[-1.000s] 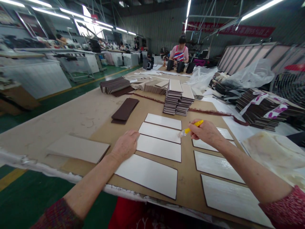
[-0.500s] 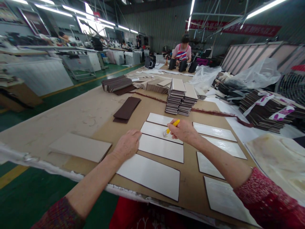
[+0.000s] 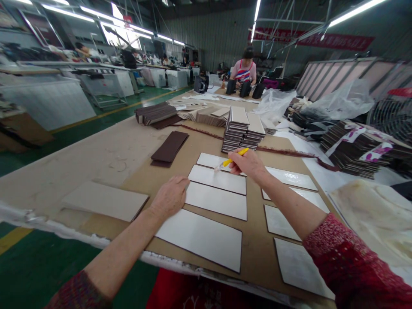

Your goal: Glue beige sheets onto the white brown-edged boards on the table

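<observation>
My right hand [image 3: 246, 163] grips a small brush with a yellow handle [image 3: 234, 160], its pale tip over the farthest white panel [image 3: 210, 160] of the left column. My left hand [image 3: 169, 198] rests with curled fingers on the left edge of the third white panel [image 3: 216, 206], beside the nearest white panel [image 3: 199, 238]. The second panel [image 3: 217, 179] lies between brush and left hand. A right column of glossy, wet-looking white panels [image 3: 291, 178] lies under my right forearm. All sit on a brown cardboard sheet [image 3: 254, 240].
Two stacks of panels [image 3: 243, 128] stand behind the laid-out ones. Dark brown pieces [image 3: 169, 147] lie at the left, a pale board [image 3: 104, 200] nearer the table edge. Bundled dark stacks [image 3: 357, 148] and plastic bags [image 3: 341, 103] crowd the right. A person [image 3: 244, 73] works at the far end.
My right hand has carried the brush from the right column leftward and away, to the far panel of the left column. The left hand has stayed put.
</observation>
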A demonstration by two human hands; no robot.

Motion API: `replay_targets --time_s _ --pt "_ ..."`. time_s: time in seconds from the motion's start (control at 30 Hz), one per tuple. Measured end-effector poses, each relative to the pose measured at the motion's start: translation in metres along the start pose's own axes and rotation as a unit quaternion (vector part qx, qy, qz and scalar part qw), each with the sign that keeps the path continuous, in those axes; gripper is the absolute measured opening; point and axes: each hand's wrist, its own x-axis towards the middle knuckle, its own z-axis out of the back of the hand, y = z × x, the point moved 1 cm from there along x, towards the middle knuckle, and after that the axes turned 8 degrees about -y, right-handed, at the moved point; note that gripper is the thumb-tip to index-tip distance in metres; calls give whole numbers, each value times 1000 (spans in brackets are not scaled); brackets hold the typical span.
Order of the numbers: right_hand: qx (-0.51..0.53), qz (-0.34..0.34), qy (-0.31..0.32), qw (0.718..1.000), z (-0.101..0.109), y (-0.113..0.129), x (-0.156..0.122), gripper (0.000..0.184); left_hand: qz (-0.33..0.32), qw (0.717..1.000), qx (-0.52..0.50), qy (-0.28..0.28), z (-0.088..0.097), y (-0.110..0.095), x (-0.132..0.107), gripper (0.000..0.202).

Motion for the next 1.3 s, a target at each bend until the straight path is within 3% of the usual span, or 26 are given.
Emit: replay_targets --time_s 0.23,0.43,0.53,0.7,0.87,1.07,1.3 --pt "-61 -38 -25 997 52 -33 -14 17 2 1000 5 -2 -2 0 -1 32" --pt "-75 -36 -73 994 82 -38 -25 15 -2 1000 6 -5 -2 0 -1 32" --pt "-59 -28 -55 996 73 -35 -30 15 -4 1000 8 -7 -1 -1 -1 31" --pt "2 -2 12 1000 41 -18 -40 14 -8 1000 15 -1 2 -4 3 30" --pt "103 11 36 994 22 5 -48 16 -12 1000 11 13 18 -4 7 28" --pt "207 -54 80 974 21 6 -58 14 -14 1000 6 26 45 -22 -28 29" --pt "236 -93 123 959 22 4 -58 22 11 999 -33 -1 37 -30 -57 30"
